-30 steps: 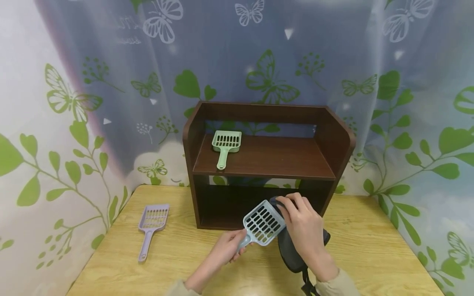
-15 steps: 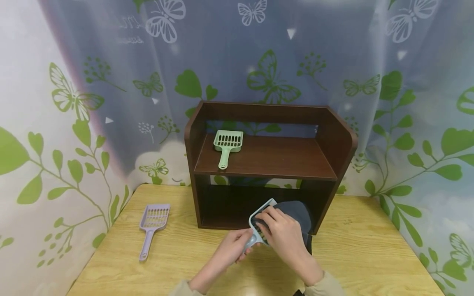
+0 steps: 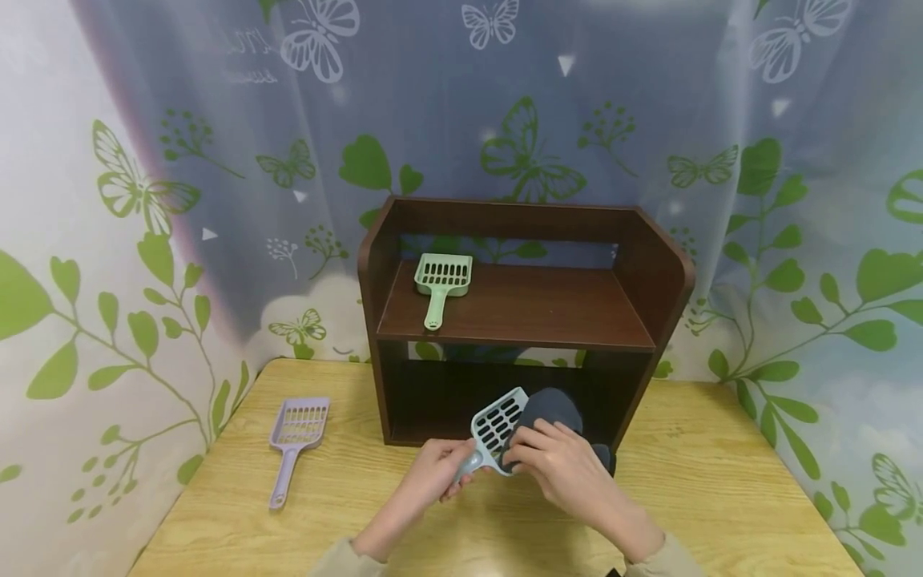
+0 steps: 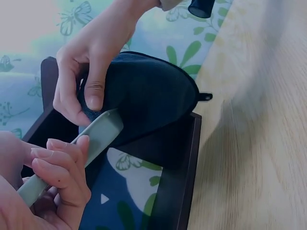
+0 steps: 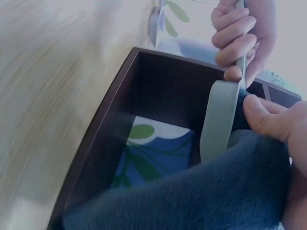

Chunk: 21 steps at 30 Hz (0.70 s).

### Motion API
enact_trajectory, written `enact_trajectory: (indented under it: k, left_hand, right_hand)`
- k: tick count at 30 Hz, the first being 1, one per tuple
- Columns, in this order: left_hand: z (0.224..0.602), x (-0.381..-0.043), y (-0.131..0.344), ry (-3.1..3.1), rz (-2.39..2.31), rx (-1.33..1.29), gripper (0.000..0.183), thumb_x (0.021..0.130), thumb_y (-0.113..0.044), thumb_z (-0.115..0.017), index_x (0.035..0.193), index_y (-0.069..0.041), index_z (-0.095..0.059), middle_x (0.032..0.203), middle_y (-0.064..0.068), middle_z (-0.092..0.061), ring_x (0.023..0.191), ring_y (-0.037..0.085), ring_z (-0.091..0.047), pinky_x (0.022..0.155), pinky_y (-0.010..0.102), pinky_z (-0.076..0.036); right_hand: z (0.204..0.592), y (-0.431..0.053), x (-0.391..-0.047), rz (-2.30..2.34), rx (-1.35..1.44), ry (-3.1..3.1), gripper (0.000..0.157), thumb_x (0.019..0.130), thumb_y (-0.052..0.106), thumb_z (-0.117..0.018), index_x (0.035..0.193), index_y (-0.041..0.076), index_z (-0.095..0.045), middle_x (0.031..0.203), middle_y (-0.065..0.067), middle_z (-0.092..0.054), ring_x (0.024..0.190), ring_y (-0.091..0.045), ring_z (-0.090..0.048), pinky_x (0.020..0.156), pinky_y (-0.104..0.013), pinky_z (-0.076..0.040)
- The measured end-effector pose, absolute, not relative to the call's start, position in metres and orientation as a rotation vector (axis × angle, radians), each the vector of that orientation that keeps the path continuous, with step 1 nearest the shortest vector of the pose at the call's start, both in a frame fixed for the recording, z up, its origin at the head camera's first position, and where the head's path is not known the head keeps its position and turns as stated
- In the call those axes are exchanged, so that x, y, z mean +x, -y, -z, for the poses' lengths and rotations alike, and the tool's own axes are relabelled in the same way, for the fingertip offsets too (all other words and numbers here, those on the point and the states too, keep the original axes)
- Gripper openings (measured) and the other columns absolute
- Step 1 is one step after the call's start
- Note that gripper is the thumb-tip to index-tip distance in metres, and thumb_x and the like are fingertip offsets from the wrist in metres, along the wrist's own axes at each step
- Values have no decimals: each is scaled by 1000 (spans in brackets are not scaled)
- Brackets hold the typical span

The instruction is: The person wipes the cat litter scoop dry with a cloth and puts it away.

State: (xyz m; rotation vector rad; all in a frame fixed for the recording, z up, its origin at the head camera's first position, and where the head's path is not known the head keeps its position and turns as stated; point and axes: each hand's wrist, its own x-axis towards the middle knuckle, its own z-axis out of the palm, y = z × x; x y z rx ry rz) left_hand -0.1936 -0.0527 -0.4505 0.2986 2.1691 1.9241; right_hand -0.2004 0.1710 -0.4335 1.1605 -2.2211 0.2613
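Note:
My left hand [image 3: 436, 469] grips the handle of a light blue litter scoop [image 3: 470, 462], its slotted basket pointing up and to the right. A dark navy cloth [image 3: 551, 405] is in my right hand [image 3: 558, 461], bunched against the basket's right side. In the left wrist view the cloth [image 4: 148, 96] spreads wide, with a bound rounded edge and a small loop at its tip. The right wrist view shows the right thumb [image 5: 261, 115] pinching the cloth close to the scoop's wall [image 5: 218, 120]. Part of the basket is hidden behind the cloth and fingers.
A dark brown two-tier shelf [image 3: 562, 308] stands just beyond both hands. On its upper tier, at the left, lies a green litter scoop [image 3: 436, 304]. A purple litter scoop [image 3: 286, 473] rests on the wooden table [image 3: 324, 537] to the left.
The right hand has moved with the cloth from the basket's far corner, across its slots, back to its lower right side. The left hand keeps its grip on the scoop, shifting slightly left.

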Motion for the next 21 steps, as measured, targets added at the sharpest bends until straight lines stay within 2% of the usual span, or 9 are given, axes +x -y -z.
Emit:
enact_trajectory:
  k: [6,11,12,14,16,18,19,21]
  left_hand:
    - [447,-193,54,-2158,-1903,333,37,105,-22,-51,99,8,-72,61,0,-56,45,3,-39,40,15,-29]
    - [443,-191,57,-2155,-1889,342,37,104,-24,-52,102,7,-73,61,-2,-56,45,2,-39,41,15,-29]
    - [442,-191,58,-2152,-1885,343,37,105,-24,-52,103,7,-73,61,-2,-57,45,2,-39,41,15,-29]
    - [442,-191,60,-2154,-1875,352,37,105,-24,-51,105,7,-72,62,-2,-58,45,2,-39,41,15,-30]
    - [442,-191,62,-2154,-1869,358,38,105,-25,-51,107,6,-72,62,-1,-57,46,2,-39,41,15,-30]
    - [443,-192,64,-2154,-1862,360,38,105,-25,-51,106,6,-72,62,-1,-56,46,3,-39,41,15,-30]
    - [443,-192,65,-2156,-1856,356,38,105,-26,-51,105,6,-73,61,-1,-55,45,3,-38,41,16,-29]
    - [443,-192,67,-2154,-1851,349,40,105,-27,-51,103,5,-73,61,-1,-54,45,3,-38,41,16,-29]
  right_hand:
    - [432,-182,-203,-159,1147,2162,16,76,20,-82,89,24,-73,92,11,-60,79,-13,-50,66,-30,-47]
    - [429,-191,-205,-139,1101,2088,16,77,14,-80,89,23,-74,92,7,-60,80,-15,-52,64,-33,-44]
    - [429,-194,-205,-141,1093,2079,14,79,13,-78,90,22,-74,93,6,-60,80,-16,-51,64,-33,-43]
    - [430,-198,-207,-141,1064,2083,9,94,16,-67,91,21,-74,93,4,-61,80,-17,-51,64,-33,-41]
    - [431,-204,-208,-157,1025,2112,24,104,23,-54,93,20,-75,94,3,-61,80,-18,-50,65,-33,-41]
    - [434,-208,-208,-234,988,2144,27,106,24,-50,96,20,-75,96,2,-62,82,-18,-50,67,-32,-42]
    - [435,-210,-208,-302,963,2171,25,106,22,-52,97,20,-75,97,3,-63,83,-17,-51,68,-30,-43]
    - [437,-212,-207,-495,910,2200,13,98,12,-66,100,20,-75,99,3,-64,85,-15,-54,72,-24,-45]
